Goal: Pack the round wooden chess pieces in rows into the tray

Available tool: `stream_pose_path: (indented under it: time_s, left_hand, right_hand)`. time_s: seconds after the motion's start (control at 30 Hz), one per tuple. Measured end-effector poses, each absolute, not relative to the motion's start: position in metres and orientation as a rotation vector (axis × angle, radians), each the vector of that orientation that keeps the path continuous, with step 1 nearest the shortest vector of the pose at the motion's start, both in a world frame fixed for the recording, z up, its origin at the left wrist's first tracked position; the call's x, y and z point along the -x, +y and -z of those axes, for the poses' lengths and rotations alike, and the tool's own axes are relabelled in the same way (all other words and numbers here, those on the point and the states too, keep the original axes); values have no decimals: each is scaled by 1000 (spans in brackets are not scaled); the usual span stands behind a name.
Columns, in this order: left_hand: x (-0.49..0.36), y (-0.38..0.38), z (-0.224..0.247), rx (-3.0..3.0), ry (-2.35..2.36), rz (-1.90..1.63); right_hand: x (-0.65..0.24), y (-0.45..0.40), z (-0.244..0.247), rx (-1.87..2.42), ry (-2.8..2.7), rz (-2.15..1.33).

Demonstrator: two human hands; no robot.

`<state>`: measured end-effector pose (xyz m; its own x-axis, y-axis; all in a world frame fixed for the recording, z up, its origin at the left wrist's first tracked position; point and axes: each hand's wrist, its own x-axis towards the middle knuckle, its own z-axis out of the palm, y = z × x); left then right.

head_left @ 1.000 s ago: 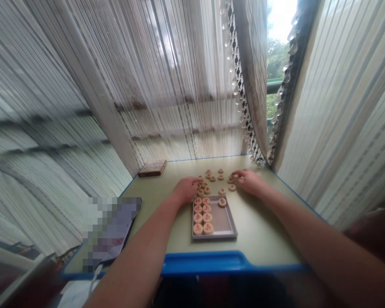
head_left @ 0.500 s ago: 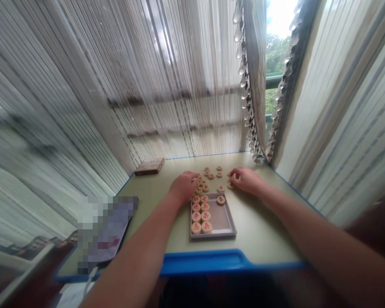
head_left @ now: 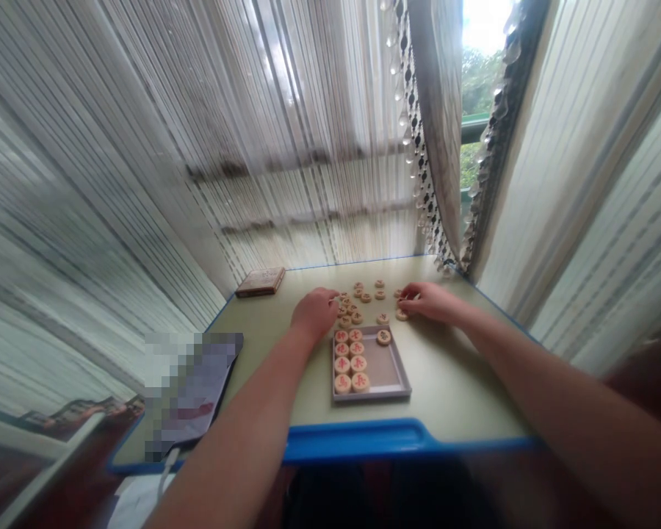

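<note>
Light wooden Chinese chess pieces lie loosely grouped on the table beyond a shallow box. My left hand is at the left edge of the group, fingers curled inward; what its fingertips hold, if anything, is hidden. At the right end, the fingers of my right hand close on a chess piece, with another piece just below. In the open box, red-marked pieces fill two columns on the left. One dark-marked piece sits at its upper right.
A brown flat case lies at the table's far left corner. Nearer on the left is a tablet-like device, partly blurred out, with a white cable. The table has a blue edge; striped curtains hang behind it.
The view has shifted slightly, carrying the table and box up and right. My right fingers have drawn a little nearer, exposing a piece beyond them. My left hand stays by the group.
</note>
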<state>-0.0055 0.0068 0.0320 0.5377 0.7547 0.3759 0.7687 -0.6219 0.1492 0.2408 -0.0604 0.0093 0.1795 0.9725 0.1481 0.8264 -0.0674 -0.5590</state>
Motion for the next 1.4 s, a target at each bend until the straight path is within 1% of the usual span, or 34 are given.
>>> stream_pose_path:
  time_s: [0.1,0.17,0.27,0.37,0.53,0.73,0.93,1.17,1.4]
  left_hand:
    - [5,6,-34,2716,-1338,667]
    - [4,4,-36,2732,-1303,666]
    - [2,0,-36,2772,-1232,639]
    - [1,-3,-37,2798,-1205,608]
    - [1,-6,-38,2794,-1232,583]
    - [1,-6,-37,2780,-1255,551]
    - [0,-5,-36,2773,-1236,552]
    - [-2,-9,-39,2797,-1286,476]
    - [-1,-10,-39,2777,-1242,491]
  right_hand:
    - [-232,-67,-18,1781,-1578,-462]
    - [-222,-77,-29,1646,-1619,-533]
    - [-204,-95,-44,1441,-1953,-722]
    - [-188,-111,-48,1433,-2238,-798]
    - [-175,-119,-43,1501,-2377,-589]
    - [-172,-122,-44,1515,-2403,-329]
    - [-170,-124,-46,1456,-2485,-304]
    - [-173,-119,-41,1603,-2447,-153]
    - [-174,-121,-44,1629,-2426,-130]
